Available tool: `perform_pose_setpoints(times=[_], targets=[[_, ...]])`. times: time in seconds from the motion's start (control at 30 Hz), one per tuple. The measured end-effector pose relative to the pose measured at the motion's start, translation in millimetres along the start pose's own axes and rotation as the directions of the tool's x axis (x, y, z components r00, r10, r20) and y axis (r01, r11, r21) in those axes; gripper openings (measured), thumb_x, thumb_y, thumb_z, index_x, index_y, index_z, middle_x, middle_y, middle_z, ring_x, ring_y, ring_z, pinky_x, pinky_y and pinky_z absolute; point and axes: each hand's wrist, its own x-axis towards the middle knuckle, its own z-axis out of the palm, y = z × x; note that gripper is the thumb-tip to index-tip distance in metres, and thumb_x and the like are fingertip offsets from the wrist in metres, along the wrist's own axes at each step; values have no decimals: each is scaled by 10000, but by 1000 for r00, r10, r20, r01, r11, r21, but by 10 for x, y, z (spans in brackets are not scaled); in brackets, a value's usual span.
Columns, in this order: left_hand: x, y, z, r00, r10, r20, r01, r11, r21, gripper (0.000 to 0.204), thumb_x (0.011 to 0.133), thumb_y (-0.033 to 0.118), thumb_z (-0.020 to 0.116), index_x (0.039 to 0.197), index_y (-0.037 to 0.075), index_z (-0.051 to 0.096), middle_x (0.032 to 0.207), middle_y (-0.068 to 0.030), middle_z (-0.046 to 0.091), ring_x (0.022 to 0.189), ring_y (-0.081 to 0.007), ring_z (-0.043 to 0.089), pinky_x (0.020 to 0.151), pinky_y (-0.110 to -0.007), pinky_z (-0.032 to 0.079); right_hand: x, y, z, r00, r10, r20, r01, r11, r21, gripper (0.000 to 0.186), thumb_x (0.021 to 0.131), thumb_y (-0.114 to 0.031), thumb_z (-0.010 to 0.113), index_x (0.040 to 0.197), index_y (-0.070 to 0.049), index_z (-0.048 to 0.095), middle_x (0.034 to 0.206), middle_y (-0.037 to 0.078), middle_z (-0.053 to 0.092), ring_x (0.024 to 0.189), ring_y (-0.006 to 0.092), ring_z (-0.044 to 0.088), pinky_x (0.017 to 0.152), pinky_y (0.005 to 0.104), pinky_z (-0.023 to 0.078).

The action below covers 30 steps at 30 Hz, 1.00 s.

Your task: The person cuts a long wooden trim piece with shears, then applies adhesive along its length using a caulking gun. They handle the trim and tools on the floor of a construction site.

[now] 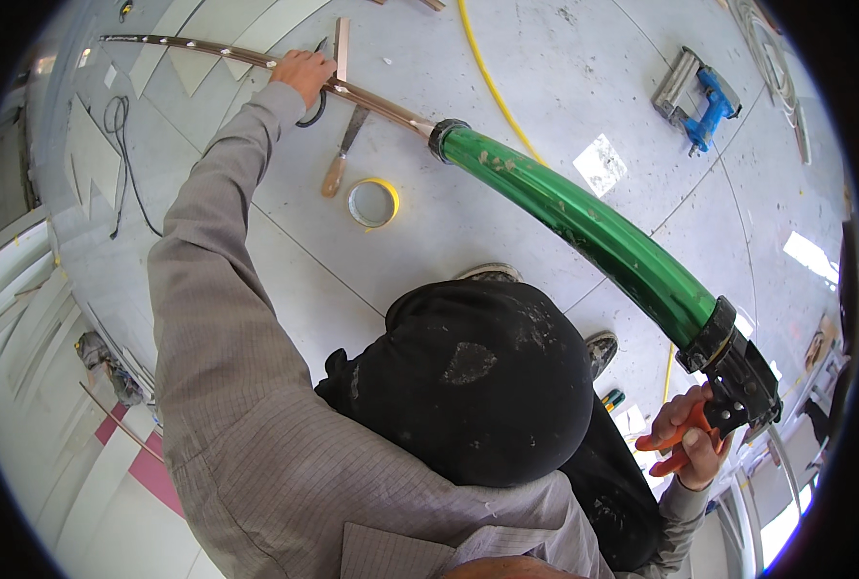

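My right hand (692,439) is wrapped round the orange handle and trigger of a caulking gun (574,222) with a long, shiny green barrel and black end caps. The barrel slants up and away to the left. Its far tip meets a long, thin brown trim strip (381,102) lying across the floor, dotted with small pale dabs along its left part. At the upper left, my left hand (304,72) is closed over this strip. Beside that hand sits a dark curved thing (313,113), partly hidden, that I cannot make out.
A wooden-handled scraper (334,174) and a yellow tape roll (373,204) lie on the grey floor. Another short strip (342,48) stands near my left hand. A yellow hose (492,82) crosses behind the barrel. A blue nail gun (707,101) lies at the far right.
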Motion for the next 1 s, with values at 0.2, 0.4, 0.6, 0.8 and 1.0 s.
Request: perform_pose_setpoints(times=[0.2, 0.4, 0.6, 0.8, 1.0], targets=[[10, 287, -203, 996, 66, -62, -72, 991, -111, 329, 825, 46, 649, 1148, 112, 647, 1070, -95, 662, 1096, -323, 642, 993, -459, 475, -62, -71, 81, 999, -33, 34, 33, 999, 0, 481, 836, -219, 800, 1214, -9, 589, 810, 109, 663, 659, 250, 701, 655, 399, 616], [233, 1202, -444, 936, 334, -116, -353, 862, -364, 353, 770, 72, 691, 1119, 120, 676, 1062, -88, 666, 1080, -315, 645, 973, -447, 472, -100, -92, 51, 997, -26, 66, 29, 999, -34, 535, 843, -320, 869, 1178, -3, 595, 806, 111, 663, 664, 251, 704, 655, 378, 611], [299, 1115, -391, 959, 281, -32, -279, 919, -279, 248, 770, 93, 714, 1014, 118, 682, 983, -57, 669, 1041, -273, 658, 946, -432, 477, -106, -121, 195, 999, -43, -16, 43, 999, 23, 506, 824, -324, 874, 1085, 30, 625, 787, 139, 688, 690, 275, 730, 681, 402, 626], [68, 539, -378, 991, 135, 0, -133, 977, -166, 279, 785, 124, 755, 1045, 118, 655, 1027, -62, 662, 1038, -277, 657, 959, -436, 482, -38, -67, 147, 999, -25, -23, 24, 999, -28, 323, 793, -147, 712, 1046, 38, 634, 775, 158, 698, 723, 289, 745, 702, 423, 641], [-75, 43, -231, 996, -5, 90, 10, 998, -64, 331, 794, 132, 767, 1104, 136, 651, 1067, -70, 665, 1053, -307, 663, 962, -456, 494, 28, 3, 156, 998, -43, -44, 43, 999, 7, 404, 813, -113, 721, 1179, 30, 625, 784, 136, 680, 680, 271, 722, 661, 409, 632]])
